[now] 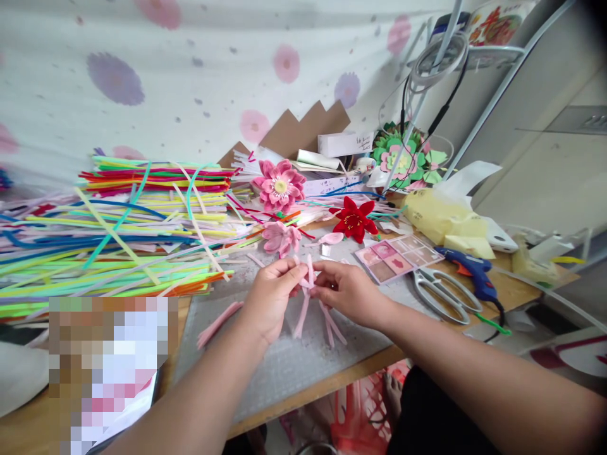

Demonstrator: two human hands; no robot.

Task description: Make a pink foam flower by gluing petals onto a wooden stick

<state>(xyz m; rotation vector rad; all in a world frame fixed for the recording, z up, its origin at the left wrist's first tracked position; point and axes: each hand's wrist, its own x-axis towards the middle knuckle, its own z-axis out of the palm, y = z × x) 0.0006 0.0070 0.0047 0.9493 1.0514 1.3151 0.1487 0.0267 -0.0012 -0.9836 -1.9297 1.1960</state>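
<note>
Over the grey cutting mat [265, 385], my left hand [272, 294] and my right hand [348, 291] meet, both with closed fingers. Between them they pinch pale pink pipe cleaners [304, 303], which cross near the fingertips and hang down. More pink pipe cleaners [331, 325] lie on the mat below my right hand. A small bundle of pink pipe cleaners [219, 325] rests left of my left wrist. Just beyond my hands are a pale pink flower [281, 238], a loose pink petal [331, 238] and a red flower [355, 219].
Piles of coloured pipe cleaners [109, 234] fill the left. A darker pink flower [279, 186] stands at the back. To the right are a makeup palette [396, 259], scissors [446, 294] and a blue glue gun [474, 272]. A blurred-out phone-like screen [118, 379] is front left.
</note>
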